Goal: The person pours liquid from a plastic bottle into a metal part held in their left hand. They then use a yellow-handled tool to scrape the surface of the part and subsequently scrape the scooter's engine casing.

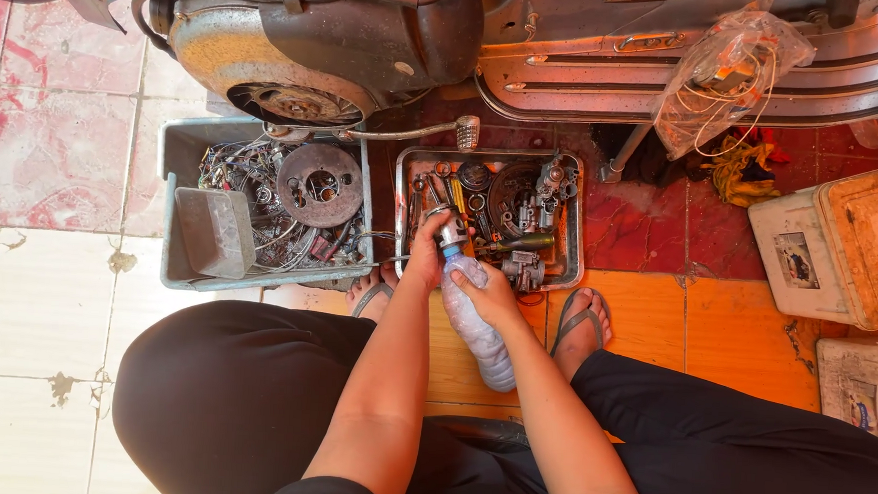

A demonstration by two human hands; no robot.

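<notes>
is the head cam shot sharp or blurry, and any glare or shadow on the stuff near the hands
Head view: sharp overall, with the left hand, right hand and plastic bottle between them crisp; warm daylight; bright glare on the metal tray rim and scooter body; deep shadow under the scooter; wide-lens bending at the frame edges.

The metal tray (571, 246) with small engine parts (526, 213) lies on the floor, right of the plastic crate (170, 213) holding a round plate (320, 184). Behind both stands the scooter (589, 54). Two boxes (844, 248) lie at the far right.
</notes>
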